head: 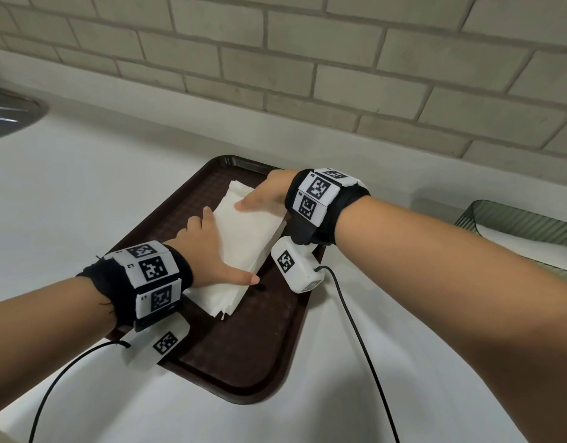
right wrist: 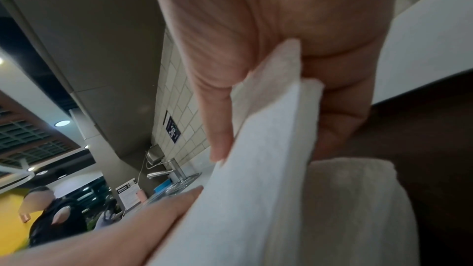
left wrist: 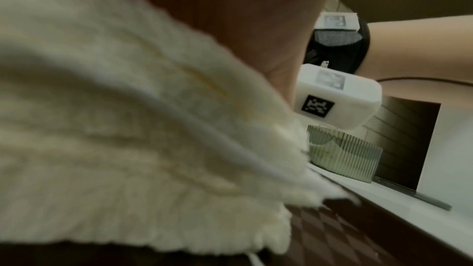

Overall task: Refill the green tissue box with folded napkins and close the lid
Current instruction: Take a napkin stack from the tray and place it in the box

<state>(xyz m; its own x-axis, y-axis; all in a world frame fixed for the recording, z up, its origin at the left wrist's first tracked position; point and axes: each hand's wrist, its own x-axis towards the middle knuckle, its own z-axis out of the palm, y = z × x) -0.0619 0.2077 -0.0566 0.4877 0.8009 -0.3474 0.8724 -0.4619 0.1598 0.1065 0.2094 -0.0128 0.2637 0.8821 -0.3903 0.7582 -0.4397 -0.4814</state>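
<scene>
A stack of white folded napkins (head: 244, 247) lies on the brown tray (head: 244, 356) in the middle of the head view. My left hand (head: 213, 249) grips its near end, thumb along the right edge and fingers over the left side. My right hand (head: 259, 195) holds the far end with the thumb on top; in the right wrist view its thumb (right wrist: 217, 128) and fingers (right wrist: 340, 120) pinch the upper napkins (right wrist: 268, 159). The green ribbed tissue box (head: 528, 220) stands open at the right edge with white napkins (head: 528, 251) inside. It also shows past the stack (left wrist: 128, 128) as the green box (left wrist: 353, 157).
The tray sits on a white counter (head: 84, 193) against a tiled wall (head: 307, 59). A steel sink (head: 10, 113) is at the far left. Black cables (head: 355, 330) trail from both wrist cameras over the counter. A thin grey slab (left wrist: 414, 196) lies beside the box.
</scene>
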